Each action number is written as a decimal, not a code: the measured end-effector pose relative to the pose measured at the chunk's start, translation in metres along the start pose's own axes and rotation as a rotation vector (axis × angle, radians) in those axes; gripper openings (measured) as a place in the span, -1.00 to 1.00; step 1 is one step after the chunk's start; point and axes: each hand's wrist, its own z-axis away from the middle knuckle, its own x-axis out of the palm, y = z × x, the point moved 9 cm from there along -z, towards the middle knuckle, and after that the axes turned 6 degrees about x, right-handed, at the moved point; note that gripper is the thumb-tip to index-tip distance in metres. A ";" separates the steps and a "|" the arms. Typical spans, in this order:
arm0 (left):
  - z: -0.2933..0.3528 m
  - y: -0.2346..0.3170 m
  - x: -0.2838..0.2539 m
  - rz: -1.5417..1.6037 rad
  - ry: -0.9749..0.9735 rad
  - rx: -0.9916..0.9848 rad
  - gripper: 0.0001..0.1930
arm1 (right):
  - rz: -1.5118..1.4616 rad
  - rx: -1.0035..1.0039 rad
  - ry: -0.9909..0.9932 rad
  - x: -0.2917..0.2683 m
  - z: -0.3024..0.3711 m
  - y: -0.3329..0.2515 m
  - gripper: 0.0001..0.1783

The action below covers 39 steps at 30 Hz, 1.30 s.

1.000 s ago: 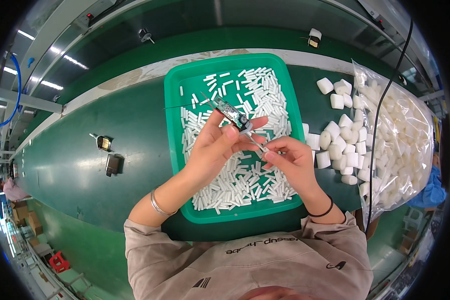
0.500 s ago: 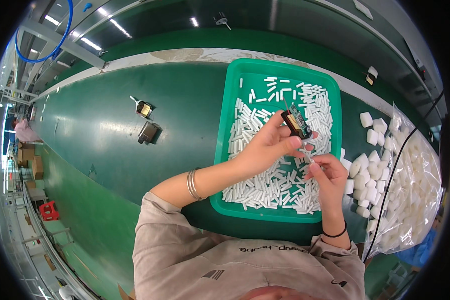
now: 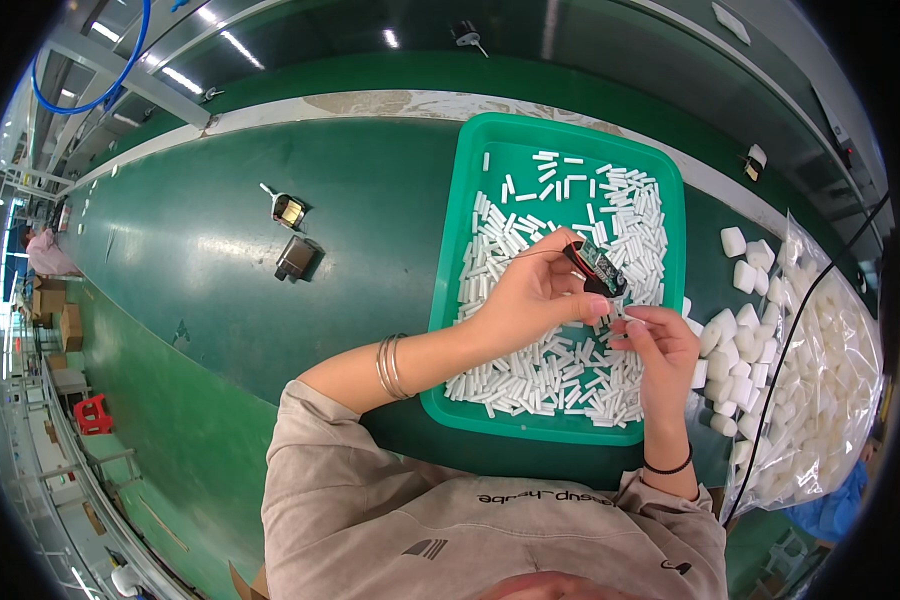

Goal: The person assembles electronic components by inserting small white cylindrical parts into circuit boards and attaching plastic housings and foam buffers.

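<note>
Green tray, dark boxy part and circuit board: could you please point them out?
Green tray [image 3: 530, 428], head view: near rim.
Dark boxy part [image 3: 296, 257], head view: its middle.
Circuit board [image 3: 606, 269], head view: green face.

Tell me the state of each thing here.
Left hand: closed on circuit board
Circuit board: exposed, tilted
Right hand: pinching, close beside it
Green tray: lidless, tubes inside
White tubes: loose, scattered
Clear bag: bulging with white pieces
Boxy part: lying on bench

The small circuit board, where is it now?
The circuit board is right of centre in the head view, held in the left hand over the green tray, near the right hand.
</note>
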 end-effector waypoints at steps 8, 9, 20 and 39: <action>0.003 0.003 0.009 -0.016 -0.089 0.046 -0.65 | 0.008 0.057 -0.044 0.003 -0.001 0.007 -0.89; 0.003 0.007 0.011 -0.217 -0.076 0.020 -0.67 | -0.032 0.034 -0.028 0.001 0.000 0.003 -0.90; 0.005 0.010 0.014 -0.497 -0.053 -0.024 -0.69 | 0.059 -0.262 0.050 -0.003 0.008 -0.019 -0.85; 0.004 -0.005 0.004 -0.289 -0.022 -0.104 -0.72 | 1.152 -0.667 0.244 -0.027 0.020 -0.085 -0.74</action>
